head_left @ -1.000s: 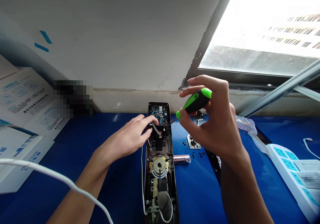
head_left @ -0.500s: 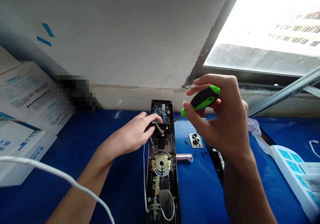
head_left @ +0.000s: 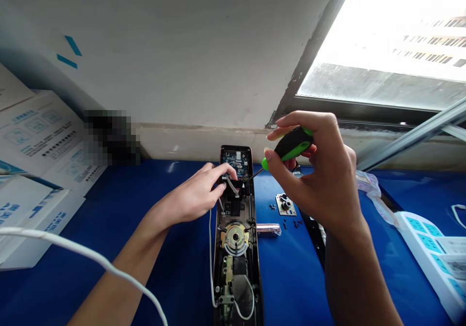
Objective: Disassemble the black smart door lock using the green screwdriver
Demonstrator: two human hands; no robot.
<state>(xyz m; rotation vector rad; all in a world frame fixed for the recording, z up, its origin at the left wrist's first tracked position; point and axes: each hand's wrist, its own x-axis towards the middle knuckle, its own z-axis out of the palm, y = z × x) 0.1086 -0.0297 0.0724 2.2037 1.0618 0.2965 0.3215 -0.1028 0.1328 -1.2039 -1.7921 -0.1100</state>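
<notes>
Grips a green-and-black screwdriver (head_left: pixel 294 145) in the curled right hand (head_left: pixel 320 175), angled down to a long, open housing (head_left: pixel 246 210) reaching the far edge of the blue worktop (head_left: pixel 287 272). Rests the half-curled left hand (head_left: pixel 194 192) over its far part; cannot tell whether pinching the cable (head_left: pixel 232 186).

The right hand (head_left: pixel 316 175) grips a green-and-black screwdriver (head_left: pixel 294 146) — its shaft slants down from the grip to the upper part of a long, open black housing (head_left: pixel 253 219). Left of that grip, the left hand (head_left: pixel 192 195) reaches over the housing, fingertips at a grey cable (head_left: pixel 232 187); whether they pinch it is unclear. Below the grip, a small square part (head_left: pixel 286 204), dark screws (head_left: pixel 298 223) and a wrapped pinkish cylinder (head_left: pixel 268 229) lie on the blue tabletop (head_left: pixel 287 272).
</notes>
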